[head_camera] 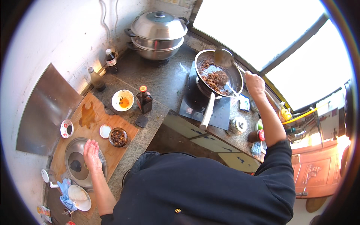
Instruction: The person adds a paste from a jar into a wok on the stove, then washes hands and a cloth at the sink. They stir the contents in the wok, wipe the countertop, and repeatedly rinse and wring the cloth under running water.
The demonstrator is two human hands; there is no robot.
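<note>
My right hand (255,85) grips the handle of a metal ladle (224,57), whose bowl is over the far side of a wok (236,76). Dark, oily minced food (216,80) lies in the wok, with a pale-handled utensil (233,89) resting in it. The wok stands on a black induction cooktop (220,112), its light handle (208,111) pointing towards me. My left hand (92,154) is empty, palm up, over a steel and glass pan lid (71,153) on a wooden board (129,140). An uncapped glass jar of chunky dark sauce (118,137) sits nearby.
A stacked steel steamer (159,35) stands at the back corner. Left of the cooktop are a dark square bottle (144,101), an oily white bowl (123,100) and two more bottles. A glass sugar pot (237,125) and a red-lidded jar (256,136) stand at the right counter edge.
</note>
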